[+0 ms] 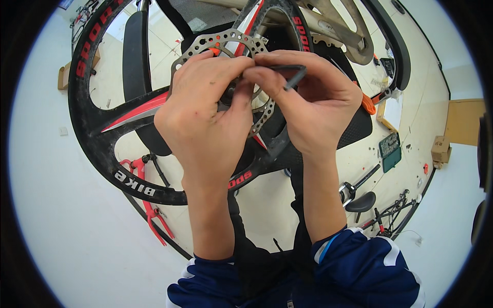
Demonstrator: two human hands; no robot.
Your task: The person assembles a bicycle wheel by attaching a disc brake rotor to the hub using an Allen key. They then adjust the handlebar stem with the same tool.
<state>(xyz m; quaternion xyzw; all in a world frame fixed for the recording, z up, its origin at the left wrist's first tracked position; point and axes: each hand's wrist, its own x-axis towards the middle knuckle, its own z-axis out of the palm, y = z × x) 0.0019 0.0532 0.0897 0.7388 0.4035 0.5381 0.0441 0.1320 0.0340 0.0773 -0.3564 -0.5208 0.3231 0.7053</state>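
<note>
A black mag bicycle wheel (79,102) with red and white trim lies before me. Mounted at its hub is a silver disc brake rotor (265,114), drilled with holes. In the fingers of my right hand (321,105) is a dark L-shaped hex key (295,78), its bent end sticking out to the right. My left hand (203,105) rests over the rotor's left part, thumb and forefinger bent in toward the hub. The fingertips of both hands come together there. Whatever the left fingers pinch is hidden, as are most of the hub and bolts.
Under the wheel is a black office chair with a seat (354,126) and armrests (136,66). A pale metal frame part (334,25) lies at the far right. On the floor are a pink bicycle frame (141,167), a saddle (361,202), a green case (391,159) and a cardboard box (440,149).
</note>
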